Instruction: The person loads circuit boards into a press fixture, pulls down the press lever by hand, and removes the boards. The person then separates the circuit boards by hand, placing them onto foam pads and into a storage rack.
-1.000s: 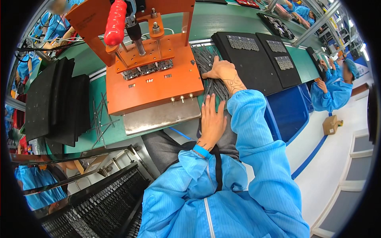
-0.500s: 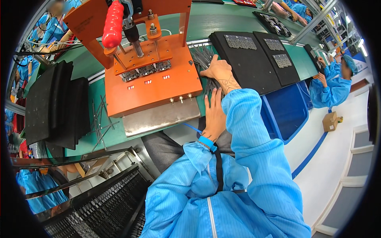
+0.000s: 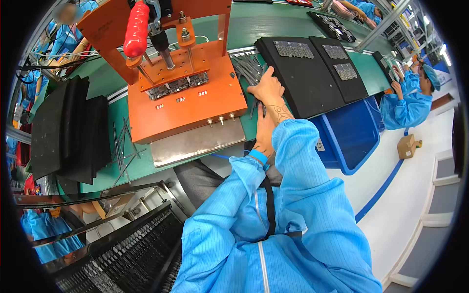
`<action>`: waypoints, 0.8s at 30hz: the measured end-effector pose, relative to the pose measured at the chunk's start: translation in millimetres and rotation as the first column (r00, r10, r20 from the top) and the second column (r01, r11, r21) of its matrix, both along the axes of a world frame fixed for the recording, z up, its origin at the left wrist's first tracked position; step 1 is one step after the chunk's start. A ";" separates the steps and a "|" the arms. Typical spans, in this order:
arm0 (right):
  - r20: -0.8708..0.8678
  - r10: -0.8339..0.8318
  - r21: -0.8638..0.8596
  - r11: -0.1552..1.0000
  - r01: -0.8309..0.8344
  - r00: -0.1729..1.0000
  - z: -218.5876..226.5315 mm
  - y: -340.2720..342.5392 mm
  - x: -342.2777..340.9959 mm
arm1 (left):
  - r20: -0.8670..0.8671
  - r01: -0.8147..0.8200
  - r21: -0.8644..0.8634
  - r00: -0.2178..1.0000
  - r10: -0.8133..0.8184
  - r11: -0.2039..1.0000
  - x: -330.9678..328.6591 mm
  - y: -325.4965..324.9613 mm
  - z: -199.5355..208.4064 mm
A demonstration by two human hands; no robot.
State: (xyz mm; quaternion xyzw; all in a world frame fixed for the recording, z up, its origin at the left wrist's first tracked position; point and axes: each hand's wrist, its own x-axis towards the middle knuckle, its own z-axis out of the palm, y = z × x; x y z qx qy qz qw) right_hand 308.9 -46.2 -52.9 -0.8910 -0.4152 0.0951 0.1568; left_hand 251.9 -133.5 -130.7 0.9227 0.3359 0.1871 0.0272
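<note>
A loose pile of thin grey strips [image 3: 245, 68] lies on the green bench, right of an orange press [image 3: 188, 97]. My right hand [image 3: 268, 90] is over the near end of the pile, thumb to the left and fingers bent around some strips. My left hand [image 3: 264, 132] is just below it, reaching in under the right wrist; most of its fingers are hidden there. A few strip ends show beside the left fingers. Under the press's raised plate sits a row of small metal parts [image 3: 178, 85].
Black foam pads [image 3: 305, 83] carrying grids of metal parts lie at the right, above a blue bin [image 3: 359, 136]. More black foam sheets [image 3: 68, 132] stand at the left, near scattered strips [image 3: 124, 146]. The press has a red handle [image 3: 137, 29]. A co-worker [image 3: 408, 97] sits far right.
My left hand has slid forward under my right wrist, so its fingers are now mostly covered. My right hand stays at the strips, its fingers slightly more bent.
</note>
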 end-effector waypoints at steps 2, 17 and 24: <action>-0.002 0.016 -0.056 0.998 -0.016 1.000 -2.3 0.4 10.1 | 0.009 0.006 -0.019 1.000 -0.006 1.000 9.4 -0.8 2.4; 0.100 0.132 -0.190 0.975 -0.111 0.986 1.8 24.3 -0.7 | 0.925 0.814 -0.371 0.282 0.254 0.447 8.7 1.6 -25.4; 0.211 0.102 -0.115 0.990 -0.079 0.972 -9.9 24.5 -4.9 | 0.926 0.810 -0.369 0.278 0.256 0.457 5.6 2.8 -23.2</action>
